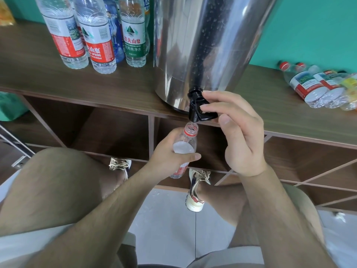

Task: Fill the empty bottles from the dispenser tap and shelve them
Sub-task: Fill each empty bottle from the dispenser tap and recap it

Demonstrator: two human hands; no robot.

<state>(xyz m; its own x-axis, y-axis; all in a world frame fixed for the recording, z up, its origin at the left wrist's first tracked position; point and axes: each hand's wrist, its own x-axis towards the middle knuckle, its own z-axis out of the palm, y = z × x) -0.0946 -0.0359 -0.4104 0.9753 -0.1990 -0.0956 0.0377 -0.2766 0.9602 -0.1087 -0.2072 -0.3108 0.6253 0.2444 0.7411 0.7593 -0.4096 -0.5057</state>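
Forearms (pixel 108 209) are reaching forward over my knees (pixel 58 180). The left hand (pixel 170 151) is wrapping round the bottle (pixel 185 144), holding its open mouth just under the tap (pixel 197 109) so nothing is spilling. The right hand (pixel 239 132) is pinching the tap's lever, metering flow. The dispenser (pixel 202 45) is sitting at the worktop (pixel 58 74) edge, so the tap is hanging clear. Upright bottles (pixel 96 35) are standing to the left. Lying bottles (pixel 316 88) are waiting to the right, probably empties.
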